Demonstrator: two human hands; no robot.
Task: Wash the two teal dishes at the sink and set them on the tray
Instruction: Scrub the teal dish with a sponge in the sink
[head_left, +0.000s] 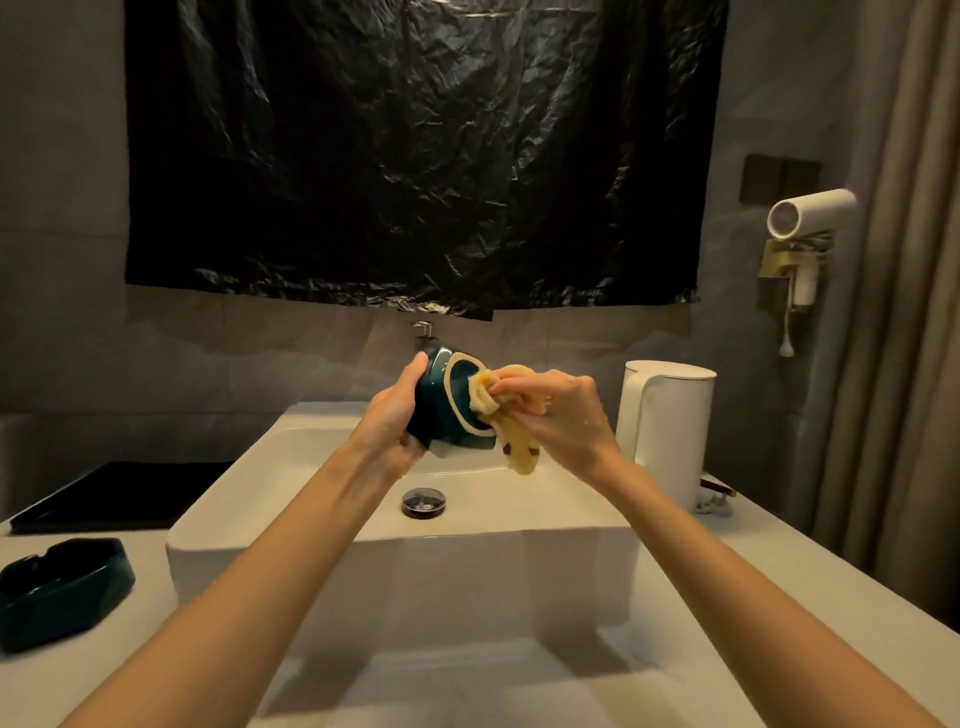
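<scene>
The left hand (392, 421) grips a teal bowl (441, 400) at the centre of the frame. Its fingers are curled round the outer wall and base, and the thumb lies along the upper edge. The bowl is held above the white sink (395, 561), tipped on its side so that its pale-rimmed opening faces right.

The right hand (566, 410) pinches a bunched yellow cloth (519, 447) with its fingers drawn together. The cloth is pushed against the bowl's inside, and its loose end hangs below the rim. Beneath both hands sits the round metal drain (423, 502).

A second teal dish (62, 592), angular in outline, rests on the pale tabletop (130, 665) at lower left, well apart from the bowl. Behind it, left of the sink, lies a black tray (119, 499).

A white kettle (667, 431) stands just right of the basin. A crinkled black plastic sheet (415, 156) covers the grey wall above, with a soap pump (423, 330) showing just beneath it. At right, a white hair dryer (808, 213) hangs in a wall bracket beside a beige curtain (914, 286). The light is dim and warm.
</scene>
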